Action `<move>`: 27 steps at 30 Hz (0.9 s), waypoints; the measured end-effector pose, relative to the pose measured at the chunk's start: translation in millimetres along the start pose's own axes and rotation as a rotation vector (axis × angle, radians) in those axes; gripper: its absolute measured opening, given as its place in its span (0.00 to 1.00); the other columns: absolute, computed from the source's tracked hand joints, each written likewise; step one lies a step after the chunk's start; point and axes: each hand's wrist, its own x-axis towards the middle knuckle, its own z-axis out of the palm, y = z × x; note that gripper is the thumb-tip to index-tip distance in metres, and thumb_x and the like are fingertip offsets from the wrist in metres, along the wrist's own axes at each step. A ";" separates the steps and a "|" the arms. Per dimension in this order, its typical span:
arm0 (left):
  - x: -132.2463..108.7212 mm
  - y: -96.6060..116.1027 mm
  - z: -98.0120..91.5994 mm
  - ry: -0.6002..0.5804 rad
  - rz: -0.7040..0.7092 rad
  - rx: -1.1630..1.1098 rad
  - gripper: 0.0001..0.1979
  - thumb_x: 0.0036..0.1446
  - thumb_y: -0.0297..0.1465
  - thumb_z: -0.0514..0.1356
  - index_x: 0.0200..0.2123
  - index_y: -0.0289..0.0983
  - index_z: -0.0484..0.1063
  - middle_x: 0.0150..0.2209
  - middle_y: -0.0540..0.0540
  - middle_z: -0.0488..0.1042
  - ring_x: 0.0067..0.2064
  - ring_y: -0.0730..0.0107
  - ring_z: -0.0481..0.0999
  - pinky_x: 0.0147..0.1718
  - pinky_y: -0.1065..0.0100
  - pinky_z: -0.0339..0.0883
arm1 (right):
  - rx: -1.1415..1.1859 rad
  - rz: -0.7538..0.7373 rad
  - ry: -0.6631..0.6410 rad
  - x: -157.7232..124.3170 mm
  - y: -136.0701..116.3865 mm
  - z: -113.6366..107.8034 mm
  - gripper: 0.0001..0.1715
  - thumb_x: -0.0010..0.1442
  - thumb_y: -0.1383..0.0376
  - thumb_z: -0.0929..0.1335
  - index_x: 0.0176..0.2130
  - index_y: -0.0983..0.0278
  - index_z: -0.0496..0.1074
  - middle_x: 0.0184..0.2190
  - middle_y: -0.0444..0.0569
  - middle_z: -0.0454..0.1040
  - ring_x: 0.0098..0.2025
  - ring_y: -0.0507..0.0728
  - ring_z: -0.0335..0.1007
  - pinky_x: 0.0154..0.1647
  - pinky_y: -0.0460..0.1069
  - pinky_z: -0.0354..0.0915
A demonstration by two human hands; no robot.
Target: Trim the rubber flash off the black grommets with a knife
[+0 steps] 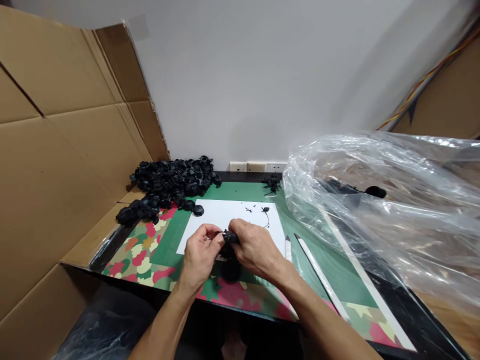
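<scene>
My left hand (200,256) and my right hand (255,247) meet over a white sheet of paper (232,215) on the table. Together they pinch a small black rubber part (228,238) between their fingertips; most of it is hidden by my fingers. Small black scraps and a thin black strand (265,214) lie on the paper beyond my hands. A large heap of similar black rubber parts (172,182) sits at the far left of the table, spilling toward the paper.
A green mat (168,235) with camouflage-patterned edges covers the table. Cardboard walls (56,150) stand on the left. A big clear plastic bag (393,200) fills the right side. White strips (318,272) lie right of the paper. Wall sockets (257,166) sit behind.
</scene>
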 end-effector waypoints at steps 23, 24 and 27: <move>-10.2 -6.5 -19.4 -0.039 -0.323 -0.504 0.15 0.52 0.41 0.61 0.31 0.32 0.72 0.22 0.50 0.70 0.14 0.82 0.61 0.15 0.75 0.49 | 0.366 0.206 0.307 13.9 34.2 -7.7 0.10 0.54 0.58 0.62 0.30 0.60 0.68 0.24 0.46 0.71 0.25 0.55 0.64 0.28 0.48 0.58; -10.2 -6.7 -19.3 -0.035 -0.333 -0.511 0.15 0.52 0.41 0.61 0.31 0.32 0.72 0.22 0.50 0.70 0.14 0.82 0.60 0.14 0.75 0.49 | 0.369 0.212 0.296 13.8 34.0 -5.9 0.10 0.54 0.58 0.62 0.31 0.60 0.69 0.25 0.47 0.72 0.26 0.55 0.65 0.28 0.49 0.59; -10.4 -6.9 -19.1 -0.023 -0.360 -0.528 0.15 0.52 0.41 0.61 0.30 0.32 0.71 0.22 0.50 0.70 0.13 0.82 0.60 0.14 0.75 0.50 | 0.372 0.231 0.267 13.2 34.3 -1.1 0.12 0.53 0.58 0.63 0.33 0.61 0.70 0.28 0.49 0.75 0.29 0.57 0.68 0.31 0.50 0.61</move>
